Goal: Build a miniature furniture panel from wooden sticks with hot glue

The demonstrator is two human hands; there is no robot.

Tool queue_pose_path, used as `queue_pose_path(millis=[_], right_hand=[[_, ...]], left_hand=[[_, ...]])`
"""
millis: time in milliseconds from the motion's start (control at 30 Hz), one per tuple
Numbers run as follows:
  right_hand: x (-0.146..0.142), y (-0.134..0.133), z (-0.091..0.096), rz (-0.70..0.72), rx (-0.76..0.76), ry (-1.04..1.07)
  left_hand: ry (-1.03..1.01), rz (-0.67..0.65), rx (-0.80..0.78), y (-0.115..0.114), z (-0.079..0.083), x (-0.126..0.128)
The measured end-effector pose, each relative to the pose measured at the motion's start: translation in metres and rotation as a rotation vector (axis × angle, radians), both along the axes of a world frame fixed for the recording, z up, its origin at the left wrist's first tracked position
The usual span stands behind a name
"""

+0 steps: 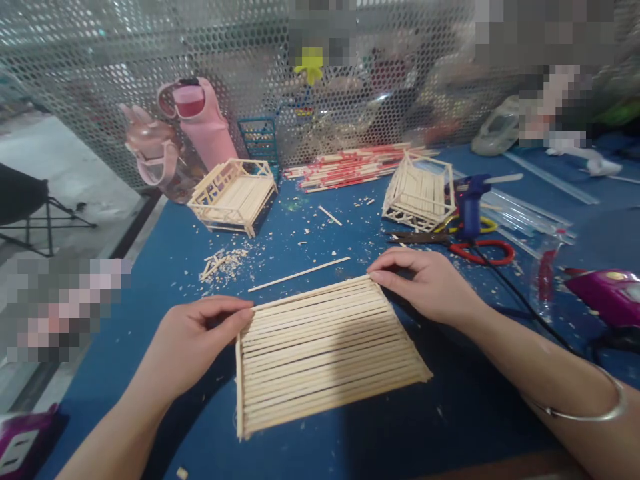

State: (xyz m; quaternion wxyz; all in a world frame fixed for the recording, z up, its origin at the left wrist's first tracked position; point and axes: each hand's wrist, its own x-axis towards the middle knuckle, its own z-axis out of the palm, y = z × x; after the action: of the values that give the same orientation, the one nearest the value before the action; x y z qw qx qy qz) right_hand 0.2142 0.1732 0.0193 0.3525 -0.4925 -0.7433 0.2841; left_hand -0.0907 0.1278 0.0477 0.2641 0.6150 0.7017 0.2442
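Note:
A flat panel of thin wooden sticks (320,353) lies on the blue table (400,433) in front of me. My left hand (195,340) pinches its far left corner, thumb and fingers closed on the top stick. At the far right corner, my right hand (425,280) grips the same top edge with curled fingers. A silver bangle (590,413) circles my right wrist. One loose stick (300,273) rests just beyond the panel.
Two small stick-built models stand further back, one (235,197) at left, one (420,193) at right. A pile of red-and-white sticks (350,167) lies by the mesh wall. A blue glue gun (473,200), red-handled scissors (480,252), a pink bottle (200,127) and wood scraps (223,263) sit around.

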Motion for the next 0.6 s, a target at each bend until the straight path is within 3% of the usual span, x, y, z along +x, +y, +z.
queue_pose_path(millis=[333, 600], right_hand=[[-0.0026, -0.0008, -0.0041, -0.035, -0.086, 0.036], [0.0002, 0.0005, -0.0037, 0.005, -0.051, 0.017]], left_hand=[[-0.030, 0.013, -0.048, -0.0022, -0.0008, -0.0018], [-0.094, 0.033, -0.084, -0.0023, -0.0005, 0.0003]])
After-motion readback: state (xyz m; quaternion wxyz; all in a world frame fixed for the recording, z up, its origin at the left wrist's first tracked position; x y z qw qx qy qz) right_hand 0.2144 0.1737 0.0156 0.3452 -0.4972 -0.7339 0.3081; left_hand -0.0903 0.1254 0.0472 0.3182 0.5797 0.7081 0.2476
